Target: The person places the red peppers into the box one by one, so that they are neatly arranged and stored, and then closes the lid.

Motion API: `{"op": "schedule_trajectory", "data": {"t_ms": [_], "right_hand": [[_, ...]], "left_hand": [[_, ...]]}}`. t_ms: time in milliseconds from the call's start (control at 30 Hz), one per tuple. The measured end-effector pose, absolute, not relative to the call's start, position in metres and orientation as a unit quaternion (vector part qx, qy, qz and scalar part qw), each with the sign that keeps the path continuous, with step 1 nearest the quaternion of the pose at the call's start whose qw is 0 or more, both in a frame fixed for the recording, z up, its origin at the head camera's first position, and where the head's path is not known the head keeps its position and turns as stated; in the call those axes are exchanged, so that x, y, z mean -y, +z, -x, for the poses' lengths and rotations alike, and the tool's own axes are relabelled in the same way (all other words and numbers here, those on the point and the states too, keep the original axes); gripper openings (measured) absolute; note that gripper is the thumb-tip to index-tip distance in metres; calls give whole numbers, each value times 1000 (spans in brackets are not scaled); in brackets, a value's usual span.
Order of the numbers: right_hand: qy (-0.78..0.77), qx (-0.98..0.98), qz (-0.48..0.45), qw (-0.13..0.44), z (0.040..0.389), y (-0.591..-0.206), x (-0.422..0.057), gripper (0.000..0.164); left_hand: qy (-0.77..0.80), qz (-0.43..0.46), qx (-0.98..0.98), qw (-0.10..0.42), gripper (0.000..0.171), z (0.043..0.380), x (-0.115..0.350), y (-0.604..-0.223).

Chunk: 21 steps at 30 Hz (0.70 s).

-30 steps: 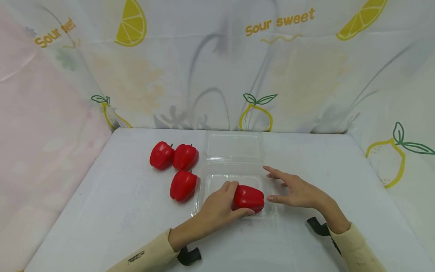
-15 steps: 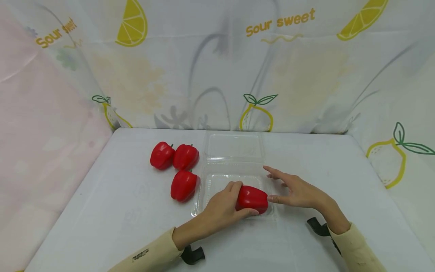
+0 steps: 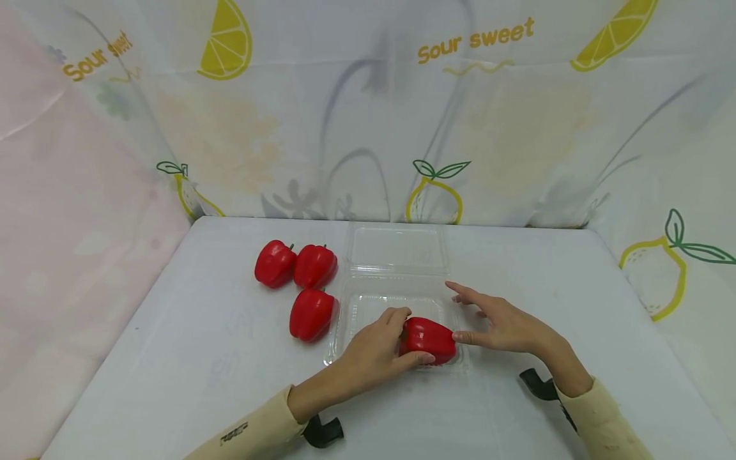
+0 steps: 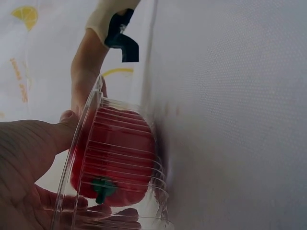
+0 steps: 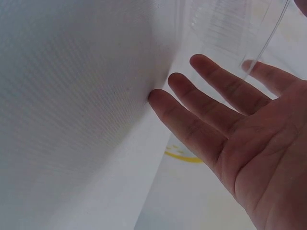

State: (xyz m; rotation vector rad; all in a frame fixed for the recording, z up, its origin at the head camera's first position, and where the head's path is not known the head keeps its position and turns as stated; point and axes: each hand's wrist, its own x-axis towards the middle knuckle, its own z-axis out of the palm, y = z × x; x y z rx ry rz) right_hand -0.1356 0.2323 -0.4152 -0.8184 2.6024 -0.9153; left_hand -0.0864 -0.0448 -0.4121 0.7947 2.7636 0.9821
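A red bell pepper [image 3: 431, 340] lies on its side at the front right of the clear plastic clamshell box [image 3: 368, 305]. My left hand [image 3: 370, 348] rests loosely around the pepper's left end, thumb along its near side. Through the ribbed box wall in the left wrist view, the pepper [image 4: 122, 139] shows its green stem towards the left hand [image 4: 21, 158], whose fingers are spread. The right hand [image 3: 508, 326] is at the box's right side, fingers extended and thumb tip right at the pepper's end. The right wrist view shows that hand [image 5: 254, 129] holding nothing, its fingers apart.
Three more red peppers lie left of the box: one at the back left [image 3: 274, 264], one beside it [image 3: 315, 266], one nearer [image 3: 312, 315]. The box's lid [image 3: 397, 249] lies folded back behind it. The white tabletop [image 3: 218, 377] meets a printed cloth wall [image 3: 356, 128].
The left hand has carried the pepper to the right within the box. Lately the pepper sits slightly lower and the left hand has drawn back a little. The right hand has stayed put.
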Motion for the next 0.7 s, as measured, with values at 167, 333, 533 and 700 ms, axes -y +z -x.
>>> {"op": "schedule_trajectory", "data": {"t_ms": [167, 333, 533, 700], "right_hand": [[-310, -899, 281, 132, 135, -415, -231, 89], [-306, -902, 276, 133, 135, -416, -231, 90], [-304, -902, 277, 131, 135, -416, -232, 90], [-308, -899, 281, 133, 136, -416, -232, 90]], "left_hand": [[317, -261, -910, 50, 75, 88, 50, -411], [301, -266, -915, 43, 75, 90, 58, -407], [310, -272, -910, 32, 71, 92, 68, -404], [307, -268, -913, 19, 71, 92, 76, -400]]}}
